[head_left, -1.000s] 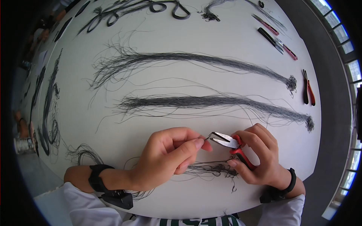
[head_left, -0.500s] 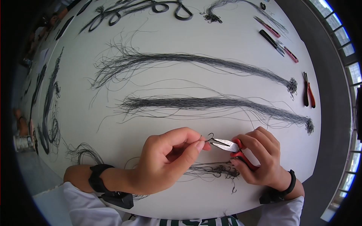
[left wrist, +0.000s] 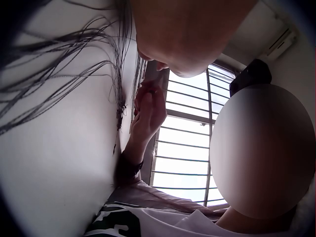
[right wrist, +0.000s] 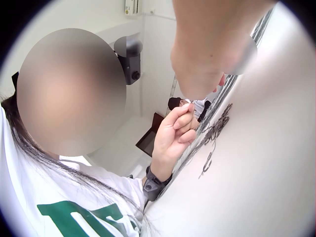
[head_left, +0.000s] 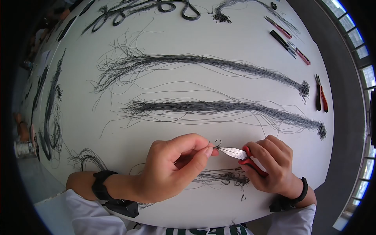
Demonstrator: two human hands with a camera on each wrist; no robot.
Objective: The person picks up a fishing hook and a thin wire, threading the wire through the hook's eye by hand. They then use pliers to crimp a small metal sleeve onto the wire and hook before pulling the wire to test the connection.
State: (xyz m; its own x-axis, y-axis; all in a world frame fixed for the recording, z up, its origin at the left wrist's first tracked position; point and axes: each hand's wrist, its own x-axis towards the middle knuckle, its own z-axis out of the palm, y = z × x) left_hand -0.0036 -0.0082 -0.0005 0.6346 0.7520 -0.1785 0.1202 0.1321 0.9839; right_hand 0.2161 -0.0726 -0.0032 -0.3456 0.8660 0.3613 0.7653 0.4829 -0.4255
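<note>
My left hand (head_left: 176, 164) pinches a small dark fish hook (head_left: 218, 142) between thumb and forefinger, its bend curving up past the fingertips. Red-handled pliers (head_left: 234, 152) are gripped in my right hand (head_left: 272, 158), with their jaws together and the tips right at the hook beside the left fingertips. Below both hands lies a bundle of dark lines with hooks (head_left: 231, 178), partly covered by the left hand. In the right wrist view the left hand (right wrist: 173, 131) shows its curled fingers; the right hand hides the pliers there.
Two long bundles of dark line, an upper one (head_left: 188, 58) and a lower one (head_left: 203, 105), stretch across the white table (head_left: 235, 43), hooks clustered at their right ends. Other pliers (head_left: 321, 96) and several cutting tools (head_left: 282, 43) lie to the right. A spool (head_left: 25, 149) stands at far left.
The pliers' jaws were spread a second ago and have come together at the hook. The hook's bend now points up more clearly. The left hand has hardly moved.
</note>
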